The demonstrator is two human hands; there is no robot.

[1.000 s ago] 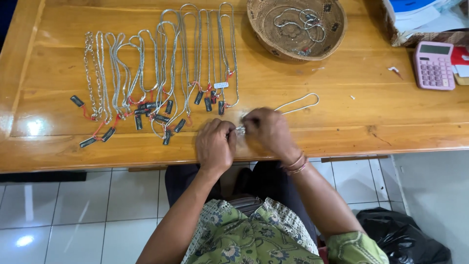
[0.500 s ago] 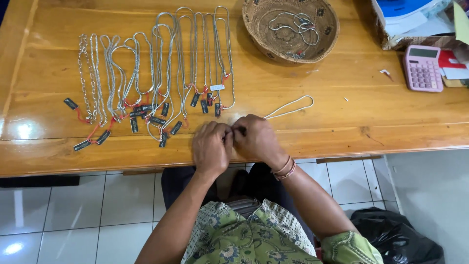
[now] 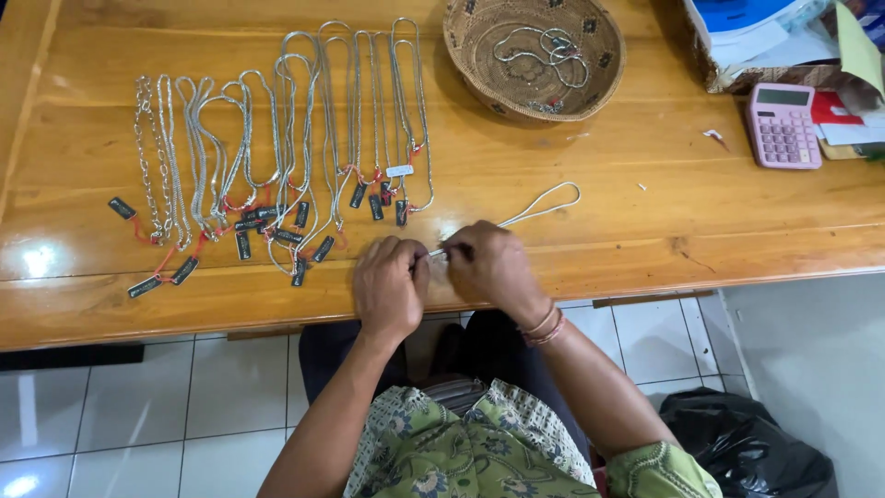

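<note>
Wooden counter (image 3: 645, 231), viewed from above. On its left half a row of silver chains (image 3: 277, 138) lies laid out in long loops running far to near, each with a small dark tag (image 3: 122, 207) tied on by red thread at the near end; one carries a white tag (image 3: 399, 171).

At the near edge, centre, the left hand (image 3: 389, 286) rests on the counter with fingers curled tight, pinching the near end of a single silver chain (image 3: 544, 203). The right hand (image 3: 489, 267) sits just beside it, touching it, also closed, fingers bent over the same end. What exactly is pinched between the fingertips is too small to tell. The chain runs from the hands away to the right and far, ending in a narrow loop lying flat on bare wood. Bangles (image 3: 544, 325) circle the right wrist.

Far centre-right stands a woven basket (image 3: 479, 65) with more chains coiled inside. At the far right lie a pink calculator (image 3: 782, 124) and papers (image 3: 765, 37). On the tiled floor, lower right, a black bag (image 3: 756, 452).
</note>
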